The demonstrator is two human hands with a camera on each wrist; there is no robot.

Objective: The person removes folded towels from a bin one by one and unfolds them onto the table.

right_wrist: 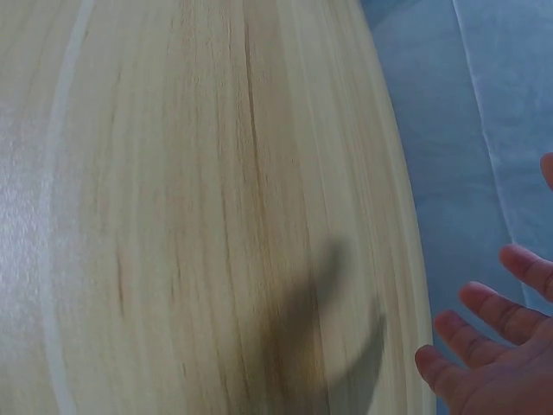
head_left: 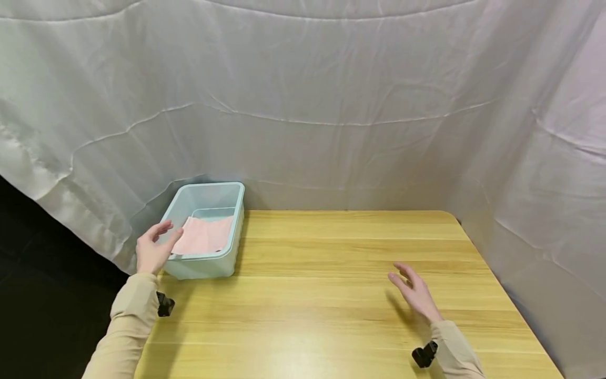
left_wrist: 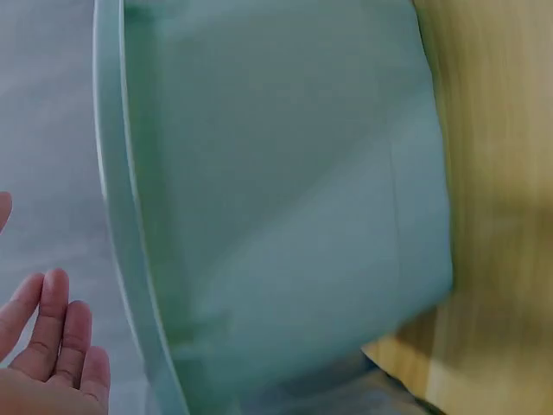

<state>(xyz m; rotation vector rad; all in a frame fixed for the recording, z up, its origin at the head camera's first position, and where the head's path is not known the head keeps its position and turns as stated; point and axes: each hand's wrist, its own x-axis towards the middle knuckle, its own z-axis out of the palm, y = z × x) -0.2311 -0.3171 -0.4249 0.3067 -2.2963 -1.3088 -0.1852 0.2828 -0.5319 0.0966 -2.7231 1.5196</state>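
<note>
Left hand [head_left: 153,250] and right hand [head_left: 414,292] both look to be holding nothing, each with its fingers loosely bent and a wide gap between thumb and fingertips. Just beside the left hand, on its right, stands a pale blue bin [head_left: 203,268] — the thumb overlaps its near left corner in the head view, though whether the skin touches the rim is hard to tell. Inside the bin, a little to the right of the left thumb, lies a pink cloth [head_left: 205,234], spread over the nearer part of the floor. Well apart from all that, the right hand hangs above the wooden table [head_left: 307,273] — its shadow [right_wrist: 302,320] falls on the boards below. Beige sleeves [head_left: 132,305] reach both wrists, and a small black camera [head_left: 164,305] sits at each. Beyond both hands, a pale curtain [head_left: 331,79] hangs behind the table.
</note>
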